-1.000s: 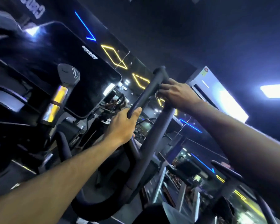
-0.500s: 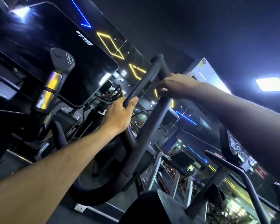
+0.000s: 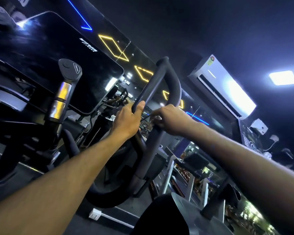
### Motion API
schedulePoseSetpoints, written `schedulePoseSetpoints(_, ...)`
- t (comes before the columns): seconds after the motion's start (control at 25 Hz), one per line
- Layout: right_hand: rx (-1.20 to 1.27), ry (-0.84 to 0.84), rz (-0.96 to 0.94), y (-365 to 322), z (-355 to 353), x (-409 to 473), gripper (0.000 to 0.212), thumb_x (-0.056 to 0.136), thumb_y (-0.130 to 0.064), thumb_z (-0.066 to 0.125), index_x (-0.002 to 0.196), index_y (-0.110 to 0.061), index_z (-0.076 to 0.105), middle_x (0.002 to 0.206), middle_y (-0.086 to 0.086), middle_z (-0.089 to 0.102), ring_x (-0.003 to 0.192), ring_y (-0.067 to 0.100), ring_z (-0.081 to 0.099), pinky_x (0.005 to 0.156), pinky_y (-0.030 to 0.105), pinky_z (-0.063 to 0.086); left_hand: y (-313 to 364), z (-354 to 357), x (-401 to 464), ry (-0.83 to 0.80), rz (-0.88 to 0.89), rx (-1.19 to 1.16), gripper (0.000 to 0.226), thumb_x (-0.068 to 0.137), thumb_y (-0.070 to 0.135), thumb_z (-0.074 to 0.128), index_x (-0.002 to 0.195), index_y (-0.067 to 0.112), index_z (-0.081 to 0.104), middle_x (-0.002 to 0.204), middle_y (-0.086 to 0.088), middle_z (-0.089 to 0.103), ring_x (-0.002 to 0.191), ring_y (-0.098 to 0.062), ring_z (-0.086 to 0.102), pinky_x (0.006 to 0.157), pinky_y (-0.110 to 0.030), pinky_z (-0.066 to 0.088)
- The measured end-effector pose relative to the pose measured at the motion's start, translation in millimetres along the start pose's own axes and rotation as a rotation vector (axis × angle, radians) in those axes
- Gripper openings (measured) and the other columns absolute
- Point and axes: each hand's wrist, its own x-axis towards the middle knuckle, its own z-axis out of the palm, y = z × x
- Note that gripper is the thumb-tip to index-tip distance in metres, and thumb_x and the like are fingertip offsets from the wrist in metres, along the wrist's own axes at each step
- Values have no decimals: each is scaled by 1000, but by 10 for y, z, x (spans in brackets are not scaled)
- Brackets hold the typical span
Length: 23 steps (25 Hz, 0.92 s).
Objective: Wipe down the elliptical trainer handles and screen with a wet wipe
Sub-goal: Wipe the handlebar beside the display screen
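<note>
Here the left hand wraps the inner bar of the looped handle, steadying it. Just beside it, the right hand curls round the outer bar, a pale wet wipe barely visible under its fingers. Keep the fold wrapped fully round the tube and drag with firm, even pressure. Beyond, the dark screen awaits wiping, I judge.
</note>
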Motion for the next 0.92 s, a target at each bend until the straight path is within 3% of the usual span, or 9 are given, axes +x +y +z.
schedulePoseSetpoints(0.12, 57, 61, -19, -298, 217, -295, 17, 99, -26, 57, 115, -28, 64, 107, -4, 70, 99, 23, 68, 72, 34, 53, -26, 18, 26, 3, -2, -7, 55, 103, 67, 37, 97, 20, 66, 85, -6, 73, 83, -29, 73, 79, -39, 57)
schedulePoseSetpoints(0.24, 257, 346, 33, -526, 533, -653, 29, 100, -28, 56, 128, -32, 53, 111, -10, 71, 97, 21, 68, 72, 37, 55, -13, 6, -2, -15, -28, 10, 54, 104, 65, 38, 96, 19, 65, 82, -3, 71, 81, -24, 70, 74, -35, 53)
schedulePoseSetpoints(0.32, 447, 544, 129, -571, 784, -826, 27, 96, -24, 64, 122, -30, 62, 100, -10, 74, 86, 15, 68, 72, 33, 54, 22, -1, -44, -31, -26, -10, 51, 106, 62, 38, 97, 18, 63, 76, -1, 68, 70, -20, 70, 69, -35, 54)
schedulePoseSetpoints(0.44, 684, 747, 213, -751, 1227, -1107, 19, 92, -21, 73, 110, -27, 73, 91, -11, 72, 76, 6, 65, 70, 32, 54, 23, -3, -75, -28, -50, -34, 60, 106, 61, 38, 114, 8, 65, 71, -1, 66, 60, -12, 67, 62, -31, 51)
schedulePoseSetpoints(0.52, 757, 767, 255, -996, 1459, -1325, 24, 89, -19, 77, 111, -27, 76, 84, -12, 62, 75, 7, 60, 69, 27, 52, 21, -9, -101, -28, -45, -9, 62, 107, 61, 37, 121, 7, 64, 70, 1, 64, 60, -5, 65, 66, -35, 53)
schedulePoseSetpoints(0.6, 822, 814, 254, -1086, 1496, -1456, 26, 85, -13, 81, 109, -23, 78, 89, -12, 56, 85, 7, 60, 77, 19, 50, 29, -14, -124, -30, -45, -8, 53, 106, 62, 37, 113, 17, 64, 74, -1, 66, 65, -13, 68, 74, -42, 58)
schedulePoseSetpoints(0.68, 886, 898, 245, -992, 1368, -1454, 19, 85, -11, 81, 103, -16, 78, 97, -6, 65, 94, 12, 65, 83, 26, 54, 21, -24, -124, -48, -61, -49, 46, 106, 64, 39, 108, 24, 62, 77, -2, 67, 70, -20, 71, 78, -45, 62)
schedulePoseSetpoints(0.8, 942, 1050, 320, -778, 1245, -1228, 13, 90, -8, 77, 103, -10, 77, 98, -1, 71, 91, 16, 69, 78, 36, 55, 5, -43, -120, -42, -96, -37, 51, 103, 67, 40, 116, 23, 62, 86, -4, 69, 82, -25, 74, 85, -52, 63)
schedulePoseSetpoints(0.92, 986, 1072, 375, -979, 1525, -1101, 15, 90, 0, 73, 104, -6, 76, 95, 3, 64, 89, 16, 65, 78, 36, 55, 25, 2, -173, -7, -79, -7, 49, 105, 63, 41, 107, 19, 64, 73, 1, 65, 68, -16, 69, 74, -43, 63)
